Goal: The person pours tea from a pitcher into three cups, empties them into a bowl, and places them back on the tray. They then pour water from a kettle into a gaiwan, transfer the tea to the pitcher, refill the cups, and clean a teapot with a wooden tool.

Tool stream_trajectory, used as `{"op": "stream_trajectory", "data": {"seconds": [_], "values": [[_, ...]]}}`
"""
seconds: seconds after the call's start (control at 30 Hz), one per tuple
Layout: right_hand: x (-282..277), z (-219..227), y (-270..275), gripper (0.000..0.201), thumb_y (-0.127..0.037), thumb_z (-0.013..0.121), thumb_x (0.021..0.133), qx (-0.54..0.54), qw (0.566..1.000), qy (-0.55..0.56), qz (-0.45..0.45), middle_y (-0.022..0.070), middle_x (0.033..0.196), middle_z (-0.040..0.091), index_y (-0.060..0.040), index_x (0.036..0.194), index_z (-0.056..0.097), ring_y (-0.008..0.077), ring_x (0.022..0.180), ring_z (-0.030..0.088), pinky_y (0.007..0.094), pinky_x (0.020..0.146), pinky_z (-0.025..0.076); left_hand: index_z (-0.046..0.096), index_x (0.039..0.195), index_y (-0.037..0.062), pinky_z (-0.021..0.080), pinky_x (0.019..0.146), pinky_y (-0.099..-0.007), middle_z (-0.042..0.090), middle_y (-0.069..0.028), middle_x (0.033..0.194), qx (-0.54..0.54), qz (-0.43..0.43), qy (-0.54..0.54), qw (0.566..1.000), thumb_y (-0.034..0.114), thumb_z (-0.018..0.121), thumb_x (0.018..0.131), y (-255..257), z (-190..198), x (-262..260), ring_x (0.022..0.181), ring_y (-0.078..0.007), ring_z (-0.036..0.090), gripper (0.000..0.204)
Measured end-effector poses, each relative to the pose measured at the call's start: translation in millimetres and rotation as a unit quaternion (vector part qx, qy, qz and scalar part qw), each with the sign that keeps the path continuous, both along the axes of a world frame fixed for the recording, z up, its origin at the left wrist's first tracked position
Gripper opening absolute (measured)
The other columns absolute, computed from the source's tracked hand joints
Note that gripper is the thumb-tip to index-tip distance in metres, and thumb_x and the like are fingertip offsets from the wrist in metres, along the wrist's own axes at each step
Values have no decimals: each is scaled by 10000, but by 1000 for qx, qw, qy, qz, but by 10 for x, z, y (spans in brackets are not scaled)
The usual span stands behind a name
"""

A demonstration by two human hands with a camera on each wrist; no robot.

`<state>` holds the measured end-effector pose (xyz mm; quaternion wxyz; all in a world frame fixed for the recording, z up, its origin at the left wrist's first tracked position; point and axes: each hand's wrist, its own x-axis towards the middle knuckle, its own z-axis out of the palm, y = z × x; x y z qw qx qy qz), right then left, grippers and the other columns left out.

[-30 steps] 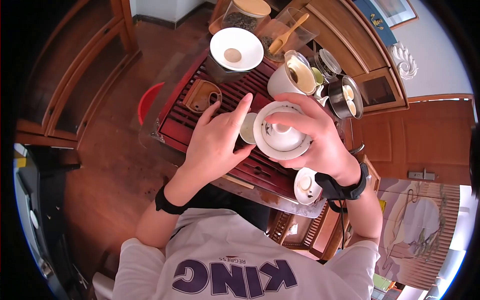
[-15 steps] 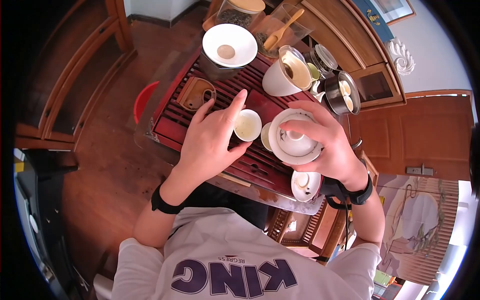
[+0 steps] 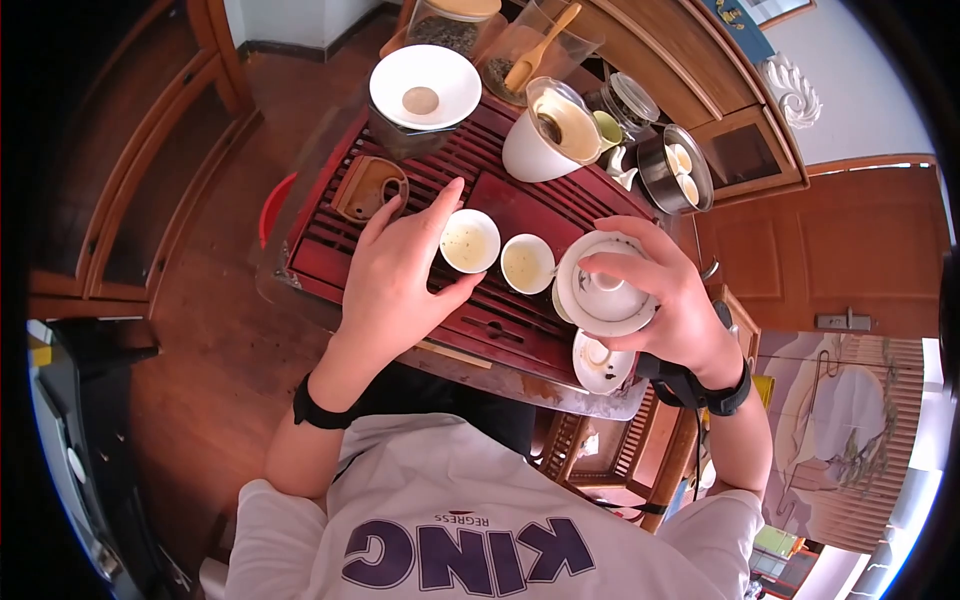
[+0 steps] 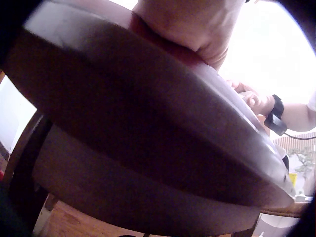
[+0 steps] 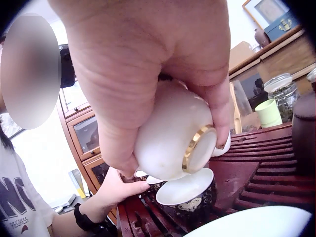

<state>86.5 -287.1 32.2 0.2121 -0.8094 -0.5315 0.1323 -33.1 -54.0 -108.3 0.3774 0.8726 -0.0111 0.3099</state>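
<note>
My right hand grips a white gaiwan by its rim, with fingers on the lid knob. In the right wrist view the gaiwan is tilted, its gold-ringed foot showing, close over a dark patterned cup with a white inside. My left hand has its index finger and thumb spread beside a small cup of pale tea. A second cup of pale tea stands between that cup and the gaiwan. The gaiwan largely hides a third cup in the head view.
The cups stand on a slatted red tea tray. A white saucer with tea-leaf bits lies near the front edge. Farther back are a white bowl, a tall white pitcher, a wooden piece, a metal pot and jars.
My right hand has carried the gaiwan to the right along the row, bringing the first and second cups into view. My left hand stays beside the first cup.
</note>
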Motion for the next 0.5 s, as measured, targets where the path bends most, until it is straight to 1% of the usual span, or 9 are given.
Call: {"op": "stream_trajectory", "data": {"seconds": [0.13, 0.2, 0.3, 0.43, 0.5], "values": [[-18, 17, -86, 638, -33, 888, 542, -5, 1000, 7, -10, 176, 1318, 531, -92, 1147, 694, 350, 1174, 586, 421, 983, 508, 414, 1486, 83, 402, 1093, -494, 710, -91, 1191, 6, 2, -7, 1000, 137, 846, 708, -6, 3, 4, 1147, -259, 651, 891], [-29, 18, -122, 649, -28, 883, 528, -2, 1000, 6, -12, 177, 1313, 534, -94, 1145, 693, 351, 1170, 585, 419, 985, 507, 404, 1495, 76, 427, 1064, -486, 713, -74, 1131, 17, 16, -24, 999, 167, 842, 721, -9, 16, 16, 1021, -212, 681, 894], [-49, 34, -176, 650, -26, 882, 524, -6, 1000, 8, -18, 177, 1311, 534, -95, 1142, 694, 351, 1166, 587, 418, 984, 508, 400, 1498, 76, 420, 1071, -489, 713, -78, 1158, 20, 15, -17, 1000, 164, 843, 721, -10, 21, 4, 1042, -211, 682, 899], [-63, 49, -250, 657, -23, 881, 518, -10, 1000, 10, -27, 178, 1312, 536, -100, 1143, 693, 354, 1158, 593, 421, 980, 512, 394, 1503, 78, 416, 1076, -489, 716, -79, 1155, 18, 17, -18, 1000, 161, 844, 720, -7, 9, 10, 1042, -214, 685, 907], [-70, 68, -279, 661, -22, 880, 515, -22, 999, 7, -32, 176, 1313, 539, -104, 1144, 692, 356, 1145, 600, 424, 975, 514, 417, 1485, 65, 423, 1081, -485, 716, -88, 1178, 15, 12, -5, 1000, 127, 850, 704, -7, 7, 6, 1140, -258, 654, 895]]}}
